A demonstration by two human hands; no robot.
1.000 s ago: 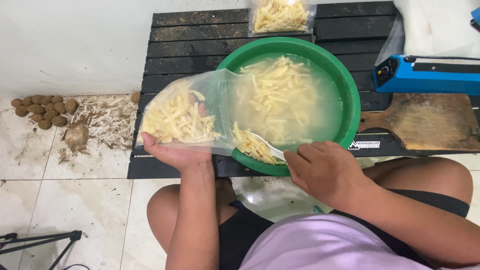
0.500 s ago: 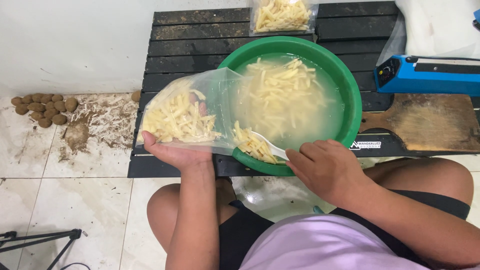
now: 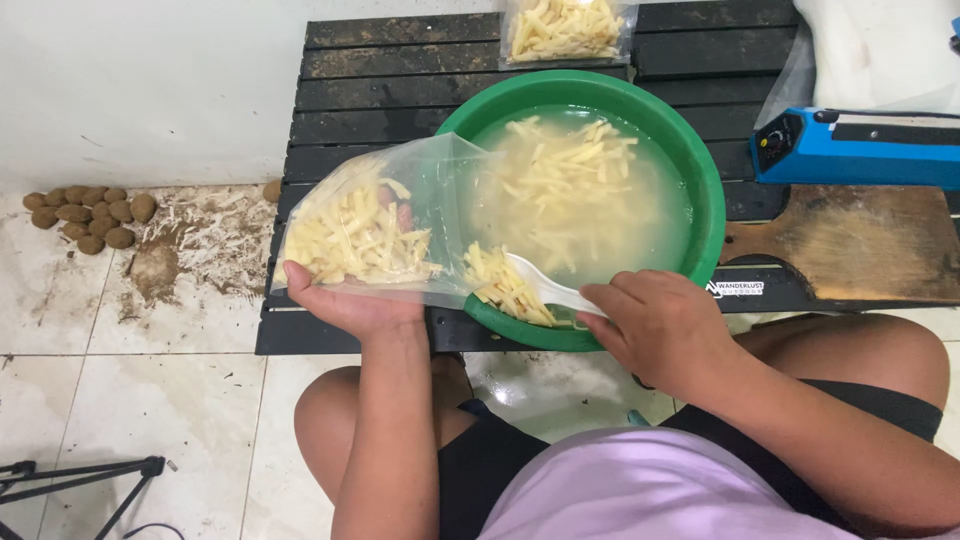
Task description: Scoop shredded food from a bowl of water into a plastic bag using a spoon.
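Note:
My left hand [image 3: 352, 305] cradles from below a clear plastic bag [image 3: 395, 215] partly filled with pale cut potato strips, its open mouth resting over the left rim of a green basin [image 3: 700, 180]. The basin holds cloudy water and several floating potato strips [image 3: 565, 180]. My right hand [image 3: 660, 325] grips the handle of a white spoon [image 3: 545, 288] at the basin's near rim. The spoon carries a heap of strips [image 3: 500, 280] at the bag's mouth.
The basin sits on a low black slatted table [image 3: 380, 90]. A sealed bag of strips [image 3: 565, 30] lies behind it. A blue heat sealer [image 3: 860, 145] and a wooden board [image 3: 850, 245] are to the right. Small brown potatoes [image 3: 90, 215] and peelings lie on the tiled floor.
The spoon with its load of strips has shifted slightly left toward the bag's mouth. My left hand and the bag have stayed where they were.

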